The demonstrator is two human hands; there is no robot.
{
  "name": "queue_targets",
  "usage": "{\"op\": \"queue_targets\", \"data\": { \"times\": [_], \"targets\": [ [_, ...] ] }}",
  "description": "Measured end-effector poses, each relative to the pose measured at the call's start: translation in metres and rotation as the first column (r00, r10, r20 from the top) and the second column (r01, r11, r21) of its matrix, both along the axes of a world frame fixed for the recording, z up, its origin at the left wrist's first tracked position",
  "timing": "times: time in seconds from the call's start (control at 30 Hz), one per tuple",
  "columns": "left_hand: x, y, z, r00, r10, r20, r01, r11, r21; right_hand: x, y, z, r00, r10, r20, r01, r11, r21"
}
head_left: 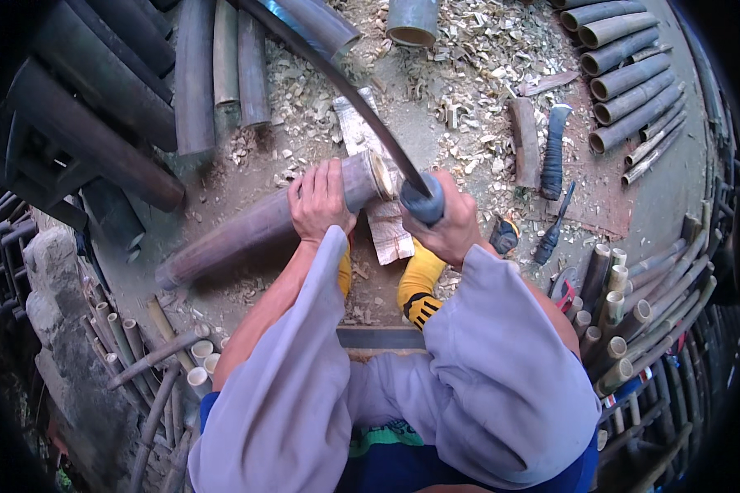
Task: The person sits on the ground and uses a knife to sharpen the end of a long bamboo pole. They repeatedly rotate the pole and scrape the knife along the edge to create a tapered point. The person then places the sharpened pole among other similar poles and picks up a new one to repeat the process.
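My left hand (321, 197) presses down on a thick bamboo pole (230, 228), fingers curved over it close to its cut end. The pole lies slanted, from the lower left up to the middle. In my right hand (454, 223) is the blue-grey handle (422, 204) of a machete. Its long, dark, curved blade (362, 111) points away to the upper left, past the pole's cut end. Beneath that end lies a pale, scarred strip of wood (389, 230). Yellow footwear (421, 283) shows between my forearms.
Pale chips (477, 74) litter the ground. To the right lie a dark wrapped-handle tool (554, 152), a smaller pointed tool (556, 226) and a split bamboo piece (524, 141). Cut bamboo lengths (633, 78) line the far right. Thick dark poles (99, 131) stand at left, beside a rock (53, 287).
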State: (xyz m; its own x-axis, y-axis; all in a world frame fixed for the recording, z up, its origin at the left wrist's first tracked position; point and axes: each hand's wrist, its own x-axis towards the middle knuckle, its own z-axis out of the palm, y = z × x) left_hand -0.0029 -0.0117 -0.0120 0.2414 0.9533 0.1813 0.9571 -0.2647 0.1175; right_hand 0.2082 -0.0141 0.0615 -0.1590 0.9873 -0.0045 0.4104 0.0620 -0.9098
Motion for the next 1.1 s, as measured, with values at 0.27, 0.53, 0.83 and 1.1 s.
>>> {"op": "queue_targets", "data": {
  "times": [0.27, 0.53, 0.83, 1.1],
  "targets": [
    [-0.003, 0.003, -0.001, 1.0, 0.015, -0.022, -0.014, 0.999, 0.05, 0.011, 0.02, -0.022, 0.953, 0.23, 0.196, -0.112, 0.87, -0.48],
    [-0.001, 0.001, 0.009, 1.0, 0.011, -0.001, -0.011, 1.0, -0.011, 0.03, 0.02, -0.072, 0.907, 0.294, 0.302, -0.111, 0.858, -0.502],
    [-0.026, 0.052, 0.045, 0.989, -0.064, 0.136, 0.143, 0.678, -0.721, 0.022, -0.001, -0.039, 0.977, 0.104, 0.188, -0.049, 0.961, -0.273],
    [-0.009, 0.031, 0.035, 0.992, -0.037, 0.118, 0.091, 0.864, -0.496, 0.028, 0.003, -0.05, 0.942, 0.15, 0.3, -0.108, 0.983, -0.151]
  ]
}}
